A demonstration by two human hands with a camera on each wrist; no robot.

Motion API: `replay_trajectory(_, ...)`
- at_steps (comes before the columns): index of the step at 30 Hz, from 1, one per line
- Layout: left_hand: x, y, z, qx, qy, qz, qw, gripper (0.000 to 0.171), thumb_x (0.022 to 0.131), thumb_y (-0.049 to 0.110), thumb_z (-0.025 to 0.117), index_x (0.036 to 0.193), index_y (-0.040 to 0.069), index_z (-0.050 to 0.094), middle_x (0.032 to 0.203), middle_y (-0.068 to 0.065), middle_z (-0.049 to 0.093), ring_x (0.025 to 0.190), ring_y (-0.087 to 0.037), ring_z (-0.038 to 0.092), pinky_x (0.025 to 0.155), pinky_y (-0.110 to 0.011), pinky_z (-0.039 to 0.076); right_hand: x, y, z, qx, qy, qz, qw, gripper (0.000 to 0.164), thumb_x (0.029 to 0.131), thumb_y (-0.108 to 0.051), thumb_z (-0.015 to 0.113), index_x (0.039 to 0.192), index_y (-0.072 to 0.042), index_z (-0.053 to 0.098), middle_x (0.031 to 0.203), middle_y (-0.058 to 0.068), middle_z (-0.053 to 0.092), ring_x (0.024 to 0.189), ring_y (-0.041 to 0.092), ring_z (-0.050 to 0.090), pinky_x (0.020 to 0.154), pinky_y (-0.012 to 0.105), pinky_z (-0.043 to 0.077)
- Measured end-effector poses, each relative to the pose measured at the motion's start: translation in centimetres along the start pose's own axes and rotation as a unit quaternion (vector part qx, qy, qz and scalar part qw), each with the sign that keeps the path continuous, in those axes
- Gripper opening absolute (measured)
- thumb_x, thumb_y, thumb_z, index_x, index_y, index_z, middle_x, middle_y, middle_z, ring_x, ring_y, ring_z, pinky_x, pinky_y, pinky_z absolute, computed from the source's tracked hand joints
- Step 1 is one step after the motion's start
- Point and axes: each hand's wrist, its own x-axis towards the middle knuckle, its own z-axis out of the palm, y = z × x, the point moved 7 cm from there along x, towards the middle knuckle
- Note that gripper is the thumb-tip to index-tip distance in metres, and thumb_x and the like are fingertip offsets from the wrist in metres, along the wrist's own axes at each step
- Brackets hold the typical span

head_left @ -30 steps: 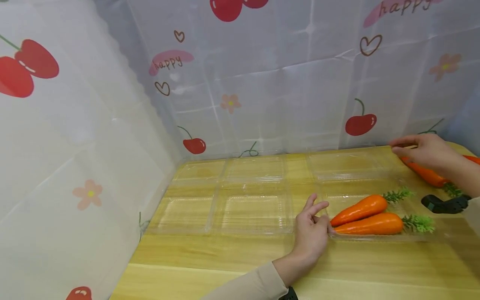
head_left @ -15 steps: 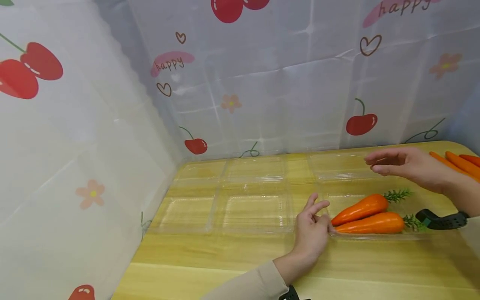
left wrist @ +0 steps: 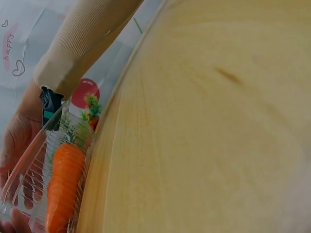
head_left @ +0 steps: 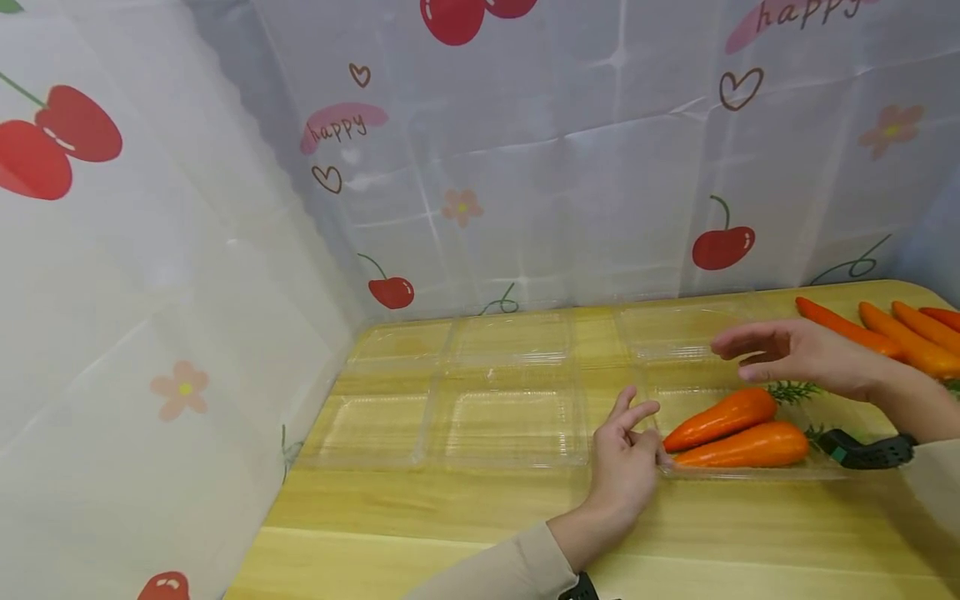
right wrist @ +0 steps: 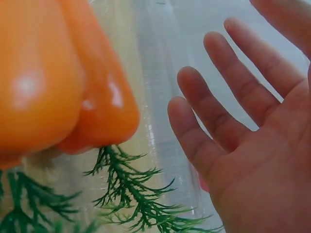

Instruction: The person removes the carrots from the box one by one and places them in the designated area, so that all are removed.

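Note:
Two orange carrots, one behind (head_left: pixel 723 419) and one in front (head_left: pixel 750 445), lie side by side in a clear plastic container (head_left: pixel 750 473), leafy ends to the right. My left hand (head_left: pixel 625 462) pinches the container's front left corner between thumb and fingers, other fingers raised. Above the container's back part hovers my right hand (head_left: pixel 806 358), fingers spread and slightly bent, holding nothing. The right wrist view shows that palm and fingers (right wrist: pixel 218 121) apart from the carrots (right wrist: pixel 39 87). In the left wrist view, a carrot (left wrist: pixel 64 187) shows through the container's ribbed side.
The container's clear lid (head_left: pixel 682 329) lies folded back behind it. Two more clear containers, one in the middle (head_left: pixel 510 429) and one at the left (head_left: pixel 371 429), stand open on the wooden table (head_left: pixel 420 517). Several carrots (head_left: pixel 847 329) lie at the back right. A cherry-patterned curtain (head_left: pixel 570 217) hangs behind.
My right hand has moved left and a little toward me, from beside the loose carrots to above the container, uncovering those carrots. My left hand has kept its hold on the corner.

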Motion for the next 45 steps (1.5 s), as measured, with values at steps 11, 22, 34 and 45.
replay_trajectory(11,0.0,-0.2,-0.1,0.001,0.001,-0.007,1.0,0.038,0.094,-0.008,0.056,0.119,0.011,0.076,0.159,0.006,0.046,0.055,-0.005,0.059,0.051,-0.01,0.042,0.2,0.1,1.5,0.021,-0.084,-0.053,0.995,0.047,0.097,-0.005,0.068,0.141,0.005,0.055,0.129,-0.018,0.067,0.117,-0.005,0.062,0.088,0.019,0.057)
replay_trajectory(22,0.0,-0.1,0.1,0.002,-0.005,-0.007,1.0,0.037,0.095,-0.008,0.056,0.123,0.007,0.074,0.159,0.005,0.046,0.056,-0.007,0.058,0.05,-0.011,0.04,0.2,0.7,2.6,-0.002,-0.134,-0.052,0.99,0.048,0.093,-0.011,0.075,0.137,0.004,0.06,0.128,0.001,0.071,0.113,0.001,0.066,0.088,0.019,0.057)
replay_trajectory(34,-0.1,-0.1,0.2,-0.006,-0.009,-0.007,0.9999,0.037,0.096,-0.008,0.055,0.124,0.007,0.073,0.16,0.004,0.044,0.056,-0.006,0.058,0.051,-0.01,0.043,0.6,1.1,3.3,-0.049,-0.157,-0.052,0.985,0.042,0.086,-0.018,0.082,0.125,-0.005,0.071,0.119,0.008,0.073,0.097,0.008,0.066,0.084,0.02,0.056)
replay_trajectory(45,-0.2,-0.1,0.1,-0.007,-0.006,-0.016,0.9998,0.036,0.098,-0.007,0.055,0.123,0.011,0.074,0.16,0.006,0.044,0.056,-0.008,0.057,0.049,-0.01,0.039,0.7,0.8,3.6,-0.071,-0.171,-0.048,0.981,0.039,0.083,-0.02,0.085,0.118,-0.007,0.075,0.113,0.0,0.075,0.093,0.001,0.064,0.081,0.02,0.056)
